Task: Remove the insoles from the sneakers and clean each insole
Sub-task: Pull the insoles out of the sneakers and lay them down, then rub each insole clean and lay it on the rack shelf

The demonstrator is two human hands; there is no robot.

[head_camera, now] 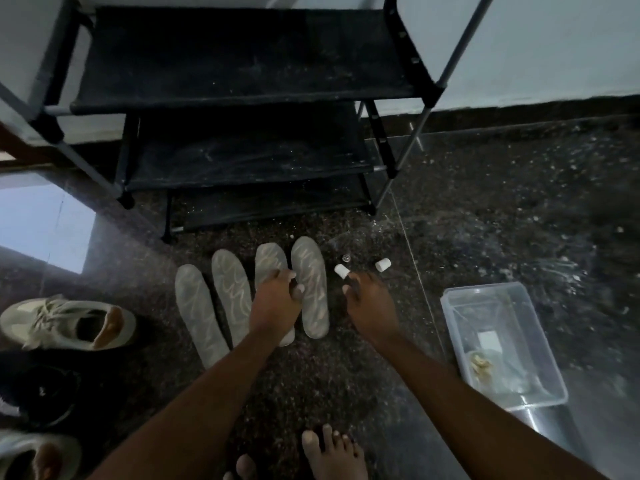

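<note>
Insoles (199, 306), four grey ones, lie side by side on the floor. Left hand (277, 301) covers the third; its grip is unclear. Right hand (369, 303), fingers spread, hovers beside a small white cylinder (341, 271). Clear plastic tub (483, 289) holds a blurred label and yellowish bits. Beige sneaker (65, 322) sits left.

We saw a dim, hazy frame; daylight glared off the floor (45, 230) at left, and wide-angle edges bent the shoe rack (242, 98).
</note>
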